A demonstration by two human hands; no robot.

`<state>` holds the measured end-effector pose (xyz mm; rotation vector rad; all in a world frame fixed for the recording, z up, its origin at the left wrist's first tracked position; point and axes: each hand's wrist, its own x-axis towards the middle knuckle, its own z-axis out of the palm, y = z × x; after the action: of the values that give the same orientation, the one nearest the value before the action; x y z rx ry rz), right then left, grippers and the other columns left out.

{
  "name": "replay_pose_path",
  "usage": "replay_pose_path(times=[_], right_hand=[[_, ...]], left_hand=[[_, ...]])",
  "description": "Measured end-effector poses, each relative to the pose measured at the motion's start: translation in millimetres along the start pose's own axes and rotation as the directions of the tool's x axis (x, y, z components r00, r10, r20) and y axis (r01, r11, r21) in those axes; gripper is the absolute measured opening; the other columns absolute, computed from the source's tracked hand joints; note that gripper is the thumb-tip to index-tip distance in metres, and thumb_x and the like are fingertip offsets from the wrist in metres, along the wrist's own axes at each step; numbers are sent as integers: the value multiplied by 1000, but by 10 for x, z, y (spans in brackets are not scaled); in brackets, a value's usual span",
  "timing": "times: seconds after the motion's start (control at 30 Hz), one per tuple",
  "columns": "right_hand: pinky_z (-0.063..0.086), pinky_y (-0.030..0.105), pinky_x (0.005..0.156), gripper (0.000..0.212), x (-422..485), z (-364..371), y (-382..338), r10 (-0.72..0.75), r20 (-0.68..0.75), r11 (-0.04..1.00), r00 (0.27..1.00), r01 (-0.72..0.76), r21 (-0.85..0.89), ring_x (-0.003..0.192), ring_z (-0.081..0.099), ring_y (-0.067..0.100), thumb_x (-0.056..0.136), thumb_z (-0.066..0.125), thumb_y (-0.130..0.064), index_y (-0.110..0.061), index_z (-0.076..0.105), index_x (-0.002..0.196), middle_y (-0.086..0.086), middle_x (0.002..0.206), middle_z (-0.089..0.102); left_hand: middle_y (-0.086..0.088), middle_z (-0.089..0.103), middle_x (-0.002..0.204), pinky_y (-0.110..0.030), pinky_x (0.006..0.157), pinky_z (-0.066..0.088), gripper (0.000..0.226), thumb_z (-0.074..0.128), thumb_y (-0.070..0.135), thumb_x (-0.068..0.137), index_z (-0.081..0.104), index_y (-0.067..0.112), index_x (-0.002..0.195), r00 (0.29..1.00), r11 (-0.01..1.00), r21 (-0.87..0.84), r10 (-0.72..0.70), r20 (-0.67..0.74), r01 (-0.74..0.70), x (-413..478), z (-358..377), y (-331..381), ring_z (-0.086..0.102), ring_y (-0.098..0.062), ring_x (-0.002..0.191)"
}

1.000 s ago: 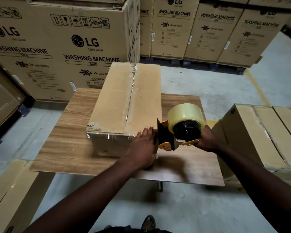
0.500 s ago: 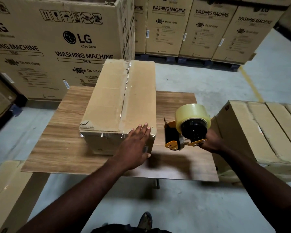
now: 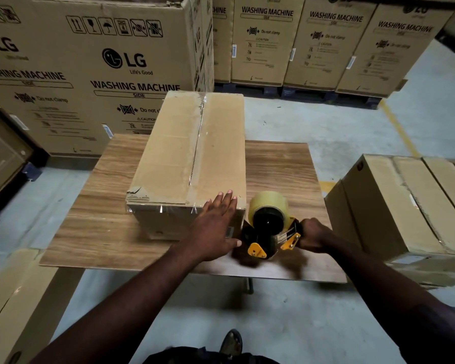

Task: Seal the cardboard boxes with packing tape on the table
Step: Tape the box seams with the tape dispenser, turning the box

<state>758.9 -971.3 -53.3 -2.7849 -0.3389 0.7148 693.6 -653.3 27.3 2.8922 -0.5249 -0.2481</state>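
One box [image 3: 192, 158] on the tabletop [image 3: 276, 166] already has tape [image 3: 198, 137] down its top seam; the left hand [image 3: 213, 227] lies flat on its near corner, the right hand [image 3: 313, 235] grips the tape gun [image 3: 269, 229] beside it, so seemingly only end strips remain.

Brown box [image 3: 192, 153], wood-grain table [image 3: 279, 164], yellow-black dispenser [image 3: 269, 232]

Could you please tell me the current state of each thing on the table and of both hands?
Cardboard box: flaps closed, clear tape along the top seam, near left corner torn.
Tape dispenser: loaded with a tape roll, held beside the box's near right corner.
Left hand: fingers straight, flat against the box's near end.
Right hand: grips the dispenser's handle.
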Motion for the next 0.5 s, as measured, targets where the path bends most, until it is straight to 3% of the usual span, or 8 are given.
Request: replay_pose_path(times=[0.1,0.17,0.27,0.33,0.37,0.43,0.5], right_hand=[[42,25,56,34,-78,244,17,152,32,960,988,-155,234,52,53,14,79,66,-47,-15,67,66,7,64,68],[43,25,50,27,-86,419,24,340,44,804,939,-314,505,47,58,18,83,73,-28,-10,68,64,12,60,69],[37,31,51,22,-79,599,-47,448,226,370,865,-410,834,44,47,25,87,70,-11,-3,61,68,16,55,53],[35,28,48,17,-35,646,-130,409,335,59,849,-391,918,43,40,22,90,66,-9,-6,59,75,9,55,44],[36,26,45,13,-3,667,-154,400,359,-25,844,-381,924,42,41,20,93,63,-11,-8,60,81,6,55,44],[42,25,45,15,27,699,-209,355,396,-101,847,-387,917,45,49,18,96,62,-24,-10,60,88,4,58,51],[51,30,57,34,55,683,-236,388,430,-22,815,-458,888,63,62,23,90,66,-45,-13,62,98,9,76,63]], left_hand=[[-2,-18,167,-39,126,-2,105,58,59,92,-9,17,160,1000,1000,2,0,4,0,5,3,0,-15,-19,154],[-2,-18,167,-38,126,-3,105,59,59,91,-8,17,160,1000,1000,9,-2,-5,2,11,21,4,-15,-19,154],[-2,-19,166,-37,124,-7,106,59,60,91,-8,16,160,1000,1000,15,-3,-17,3,10,42,16,-15,-20,154],[-2,-19,166,-36,122,-9,106,59,61,91,-9,16,160,1000,1000,19,-7,-17,7,6,41,22,-16,-20,154],[-2,-20,166,-35,122,-10,106,58,61,91,-9,16,160,1000,1000,18,-9,-17,10,3,39,24,-16,-20,153],[-1,-21,166,-35,122,-10,106,58,61,91,-10,17,160,1000,1000,13,-9,-18,9,0,33,22,-17,-19,153],[-1,-22,165,-35,122,-10,106,57,60,92,-11,17,160,1000,1000,7,-5,-21,5,-10,30,23,-18,-18,153]])
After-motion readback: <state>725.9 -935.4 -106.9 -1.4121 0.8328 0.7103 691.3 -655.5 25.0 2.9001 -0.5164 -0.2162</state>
